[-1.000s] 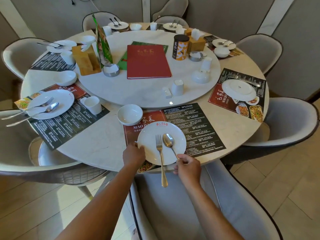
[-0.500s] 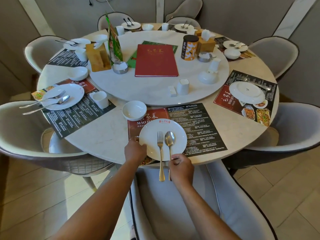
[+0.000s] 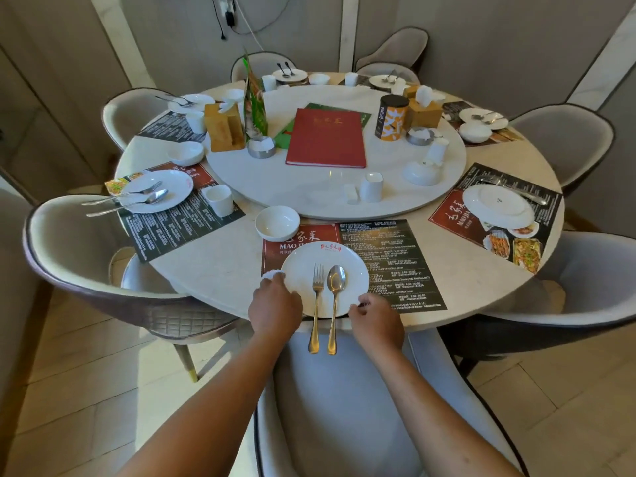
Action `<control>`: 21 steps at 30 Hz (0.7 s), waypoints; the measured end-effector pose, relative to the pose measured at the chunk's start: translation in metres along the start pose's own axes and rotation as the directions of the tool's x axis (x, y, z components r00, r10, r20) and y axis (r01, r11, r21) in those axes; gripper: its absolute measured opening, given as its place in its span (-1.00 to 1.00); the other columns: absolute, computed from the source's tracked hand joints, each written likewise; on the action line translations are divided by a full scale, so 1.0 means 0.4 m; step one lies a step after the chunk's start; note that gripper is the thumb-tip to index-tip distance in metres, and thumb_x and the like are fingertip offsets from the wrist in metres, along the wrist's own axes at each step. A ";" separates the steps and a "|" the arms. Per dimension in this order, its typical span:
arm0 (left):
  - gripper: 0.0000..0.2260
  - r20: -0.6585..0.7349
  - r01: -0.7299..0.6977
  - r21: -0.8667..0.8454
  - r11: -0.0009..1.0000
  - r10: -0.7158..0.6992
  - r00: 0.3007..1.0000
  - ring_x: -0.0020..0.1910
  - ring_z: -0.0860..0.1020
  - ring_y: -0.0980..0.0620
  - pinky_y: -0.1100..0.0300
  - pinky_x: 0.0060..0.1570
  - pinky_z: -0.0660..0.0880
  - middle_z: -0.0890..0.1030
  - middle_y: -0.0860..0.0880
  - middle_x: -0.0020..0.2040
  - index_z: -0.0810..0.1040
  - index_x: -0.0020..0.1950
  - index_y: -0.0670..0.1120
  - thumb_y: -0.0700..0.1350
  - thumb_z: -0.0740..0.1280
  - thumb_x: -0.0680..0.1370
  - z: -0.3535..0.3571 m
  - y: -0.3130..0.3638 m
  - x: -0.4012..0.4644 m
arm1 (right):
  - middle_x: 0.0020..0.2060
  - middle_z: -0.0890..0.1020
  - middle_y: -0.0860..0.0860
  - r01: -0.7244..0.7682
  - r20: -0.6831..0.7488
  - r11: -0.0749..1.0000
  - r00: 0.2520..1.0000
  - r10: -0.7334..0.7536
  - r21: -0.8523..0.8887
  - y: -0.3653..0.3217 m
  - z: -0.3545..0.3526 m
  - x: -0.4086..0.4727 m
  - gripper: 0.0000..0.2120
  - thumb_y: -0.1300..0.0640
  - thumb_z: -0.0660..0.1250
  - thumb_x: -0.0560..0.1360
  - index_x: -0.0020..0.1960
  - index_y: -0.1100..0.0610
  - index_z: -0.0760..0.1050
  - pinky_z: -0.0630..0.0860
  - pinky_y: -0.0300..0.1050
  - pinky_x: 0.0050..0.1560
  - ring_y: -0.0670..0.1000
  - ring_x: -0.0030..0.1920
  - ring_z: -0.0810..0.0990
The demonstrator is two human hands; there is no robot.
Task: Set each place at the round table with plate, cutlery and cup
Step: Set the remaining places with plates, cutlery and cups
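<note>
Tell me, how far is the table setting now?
Done: the left place has plate, cutlery and cup. In hand: both hands, left hand and right hand, at the near plate with fork and spoon; no cup there. Left: the right place's plate lies upside down.
</note>
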State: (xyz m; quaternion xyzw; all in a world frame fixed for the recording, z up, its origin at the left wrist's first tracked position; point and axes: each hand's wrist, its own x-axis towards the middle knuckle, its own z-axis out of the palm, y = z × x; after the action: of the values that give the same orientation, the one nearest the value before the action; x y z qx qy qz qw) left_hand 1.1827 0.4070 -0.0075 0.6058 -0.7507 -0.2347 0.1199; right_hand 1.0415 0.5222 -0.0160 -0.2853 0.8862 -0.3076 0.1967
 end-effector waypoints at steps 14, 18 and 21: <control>-0.52 0.039 -0.446 0.270 0.853 0.453 0.890 0.56 0.12 -0.18 -0.09 0.51 0.09 0.27 -0.10 0.56 0.22 0.57 0.05 0.10 0.14 0.66 -0.015 0.092 -0.073 | 0.49 0.37 -0.02 0.322 -0.017 0.848 0.932 -0.363 -0.421 -0.038 -0.093 0.009 -0.55 -0.05 0.20 0.63 0.50 0.03 0.38 0.34 0.06 0.38 0.11 0.47 0.26; -0.54 0.003 -0.420 0.272 0.865 0.436 0.900 0.55 0.15 -0.18 -0.10 0.51 0.11 0.29 -0.11 0.55 0.25 0.56 0.04 0.08 0.14 0.66 -0.010 0.148 -0.086 | 0.53 0.33 0.00 0.355 0.009 0.837 0.922 -0.386 -0.415 -0.026 -0.143 0.048 -0.53 -0.06 0.19 0.64 0.52 0.01 0.34 0.29 0.12 0.45 0.13 0.52 0.21; -0.53 -0.016 -0.373 0.278 0.885 0.393 0.920 0.55 0.17 -0.20 -0.15 0.51 0.12 0.30 -0.12 0.55 0.26 0.56 0.03 0.10 0.14 0.66 0.014 0.203 -0.091 | 0.54 0.30 0.00 0.371 0.026 0.845 0.920 -0.392 -0.386 -0.011 -0.178 0.090 -0.52 -0.05 0.21 0.64 0.54 -0.02 0.31 0.25 0.13 0.47 0.12 0.54 0.18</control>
State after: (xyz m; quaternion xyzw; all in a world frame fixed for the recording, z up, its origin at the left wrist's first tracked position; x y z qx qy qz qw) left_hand 1.1197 0.4559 0.0318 0.4643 -0.8755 -0.0801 0.1071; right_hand 0.9786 0.5275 0.0329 -0.4800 0.8595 -0.1689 0.0480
